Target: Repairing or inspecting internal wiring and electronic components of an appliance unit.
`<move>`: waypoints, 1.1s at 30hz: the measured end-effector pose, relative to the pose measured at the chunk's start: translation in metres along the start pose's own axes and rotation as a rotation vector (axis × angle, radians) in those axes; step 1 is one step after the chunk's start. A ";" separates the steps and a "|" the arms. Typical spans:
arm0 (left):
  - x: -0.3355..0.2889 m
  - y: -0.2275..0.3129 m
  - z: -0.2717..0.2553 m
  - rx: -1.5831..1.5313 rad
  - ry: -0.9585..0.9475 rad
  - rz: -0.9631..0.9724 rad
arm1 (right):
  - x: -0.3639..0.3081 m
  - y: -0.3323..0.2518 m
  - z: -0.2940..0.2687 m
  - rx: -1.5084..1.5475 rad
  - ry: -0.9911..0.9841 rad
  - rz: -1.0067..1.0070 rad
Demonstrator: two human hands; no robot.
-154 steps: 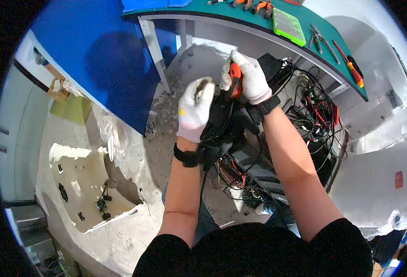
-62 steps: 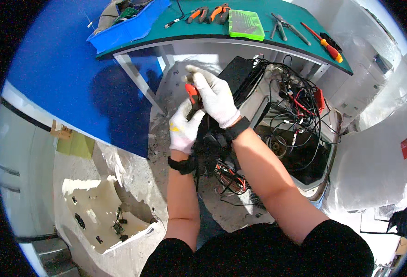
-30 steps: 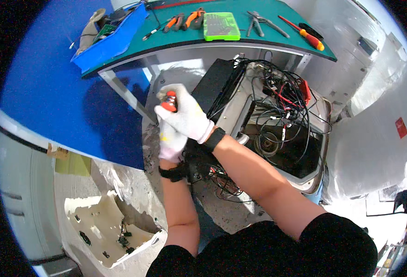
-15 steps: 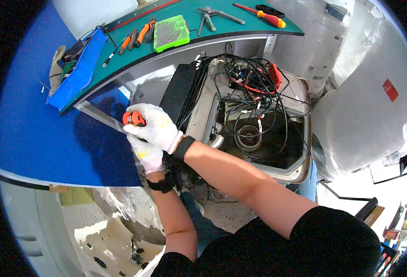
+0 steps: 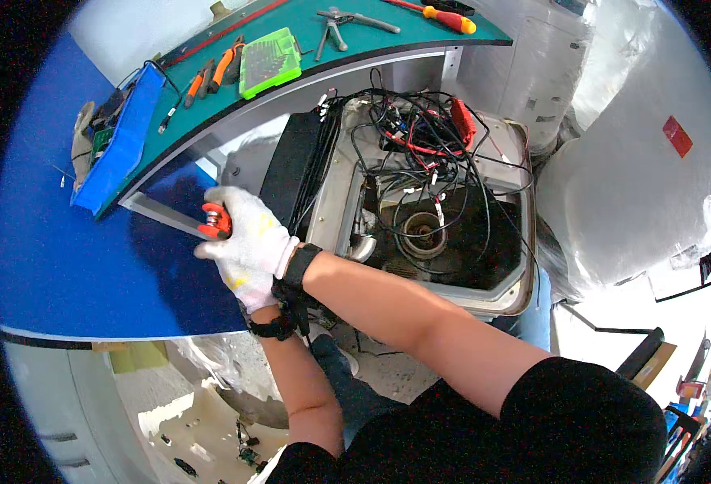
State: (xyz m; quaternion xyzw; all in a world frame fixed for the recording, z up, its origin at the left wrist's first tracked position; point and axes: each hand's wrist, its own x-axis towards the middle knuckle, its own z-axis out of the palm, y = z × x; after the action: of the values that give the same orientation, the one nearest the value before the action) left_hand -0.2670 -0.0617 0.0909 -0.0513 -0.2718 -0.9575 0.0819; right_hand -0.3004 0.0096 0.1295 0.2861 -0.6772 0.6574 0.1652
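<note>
My right hand (image 5: 246, 234), in a white glove, is closed around the orange handles of a small hand tool (image 5: 215, 220) at the left of the view. My left hand (image 5: 246, 286), also gloved, sits just beneath it and is mostly hidden; I cannot tell what it holds. Both hands hover left of an opened grey machine housing (image 5: 510, 294) with a black box (image 5: 291, 165) at its left side and a tangle of black and red wires (image 5: 420, 145) inside. A round dark opening (image 5: 422, 232) lies in the housing's middle.
A green bench mat (image 5: 372, 40) curves along the top with orange pliers (image 5: 214, 68), a green parts case (image 5: 269, 60), grey pliers (image 5: 341, 20) and a red screwdriver (image 5: 440, 14). A blue tray (image 5: 117, 153) sits at its left end. Silvery wrapped shapes (image 5: 622, 185) stand to the right.
My view has swung to the right, so the hands drift to the left of the picture. The open housing with its wires has come fully into sight. My right hand keeps hold of the orange-handled tool.
</note>
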 end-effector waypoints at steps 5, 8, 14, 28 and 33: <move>0.002 0.014 -0.022 -0.411 -0.043 -0.165 | 0.005 0.000 -0.001 0.076 -0.170 0.122; 0.001 0.022 -0.036 -0.661 -0.063 -0.268 | 0.001 0.007 0.006 0.018 -0.025 -0.050; -0.006 0.016 0.001 -0.590 -0.478 -0.241 | -0.009 -0.005 0.017 -0.078 0.072 -0.146; -0.002 0.011 -0.070 0.892 0.015 0.179 | -0.006 0.009 0.012 0.052 -0.088 -0.118; -0.003 0.012 -0.064 0.958 -0.030 0.180 | -0.009 0.005 0.012 -0.043 0.044 0.013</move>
State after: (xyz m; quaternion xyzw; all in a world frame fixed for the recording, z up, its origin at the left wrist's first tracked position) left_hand -0.2653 -0.1050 0.0426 -0.0452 -0.6777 -0.7129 0.1748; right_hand -0.2950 -0.0013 0.1190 0.2634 -0.6893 0.6500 0.1818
